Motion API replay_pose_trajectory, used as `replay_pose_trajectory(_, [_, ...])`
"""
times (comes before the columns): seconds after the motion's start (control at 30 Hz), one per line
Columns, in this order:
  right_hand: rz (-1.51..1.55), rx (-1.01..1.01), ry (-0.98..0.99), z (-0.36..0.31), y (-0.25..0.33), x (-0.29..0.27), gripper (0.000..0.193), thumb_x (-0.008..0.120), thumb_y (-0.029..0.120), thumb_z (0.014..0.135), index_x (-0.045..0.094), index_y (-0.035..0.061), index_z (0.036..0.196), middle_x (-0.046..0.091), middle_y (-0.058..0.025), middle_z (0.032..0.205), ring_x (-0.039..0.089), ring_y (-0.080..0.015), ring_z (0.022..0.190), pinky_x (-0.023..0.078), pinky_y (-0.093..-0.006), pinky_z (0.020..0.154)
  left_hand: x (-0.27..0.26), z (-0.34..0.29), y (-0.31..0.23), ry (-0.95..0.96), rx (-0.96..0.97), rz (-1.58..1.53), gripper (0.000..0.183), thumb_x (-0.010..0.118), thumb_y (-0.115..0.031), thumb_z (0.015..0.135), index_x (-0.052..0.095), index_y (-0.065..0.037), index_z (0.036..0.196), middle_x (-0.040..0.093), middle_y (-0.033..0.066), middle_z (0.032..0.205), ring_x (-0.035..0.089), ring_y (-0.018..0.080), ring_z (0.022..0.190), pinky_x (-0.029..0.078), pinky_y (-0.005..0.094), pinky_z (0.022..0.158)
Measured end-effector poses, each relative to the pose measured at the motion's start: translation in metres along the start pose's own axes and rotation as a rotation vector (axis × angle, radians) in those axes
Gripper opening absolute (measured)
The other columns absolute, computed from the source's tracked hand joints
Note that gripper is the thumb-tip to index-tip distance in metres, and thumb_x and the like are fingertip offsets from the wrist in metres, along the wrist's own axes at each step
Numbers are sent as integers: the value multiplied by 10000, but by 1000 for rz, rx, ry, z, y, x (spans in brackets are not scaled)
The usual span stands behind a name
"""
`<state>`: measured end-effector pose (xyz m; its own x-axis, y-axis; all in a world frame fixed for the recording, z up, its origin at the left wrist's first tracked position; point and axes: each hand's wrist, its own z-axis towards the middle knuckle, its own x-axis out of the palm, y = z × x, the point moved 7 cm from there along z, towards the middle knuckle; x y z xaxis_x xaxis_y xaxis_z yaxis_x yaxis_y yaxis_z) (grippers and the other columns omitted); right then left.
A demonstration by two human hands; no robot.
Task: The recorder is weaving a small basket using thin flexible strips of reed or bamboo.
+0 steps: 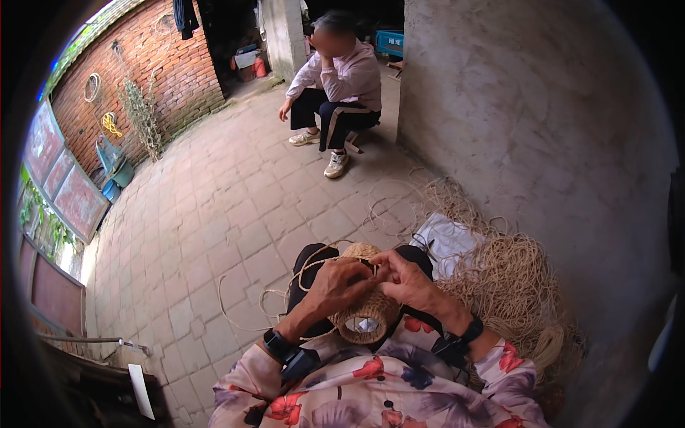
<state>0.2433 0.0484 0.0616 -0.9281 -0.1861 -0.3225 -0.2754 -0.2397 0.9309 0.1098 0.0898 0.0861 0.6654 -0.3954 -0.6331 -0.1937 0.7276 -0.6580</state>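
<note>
A small round basket (362, 311) woven of tan cord lies tilted on my lap, its open mouth toward me and something white inside. My left hand (344, 282) is closed over its upper left side, fingers curled against the weave. From the right, my right hand (408, 281) comes in with thumb and forefinger pinched together, close to the left fingertips. What lies in that pinch is too small to make out. Loose tan cord (308, 269) loops out from the basket beside my left hand and trails down to the paving.
A big tangled heap of tan cord (515, 282) lies at my right by the grey wall (542, 100), with a white sheet (446, 242) partly under it. Ahead, another person (342, 85) sits on a low stool. Buckets (121, 173) stand by the brick wall at far left.
</note>
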Motion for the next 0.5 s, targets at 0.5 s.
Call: replay_pose_trajectory(0.5, [-17, 11, -267, -9, -6, 0, 351, 608, -49, 846, 508, 27, 1174, 567, -4, 785, 518, -10, 664, 431, -188, 579, 3, 6, 2, 60, -156, 70, 157, 705, -188, 760, 655, -55, 826, 644, 115, 766, 641, 311, 704, 498, 409, 600])
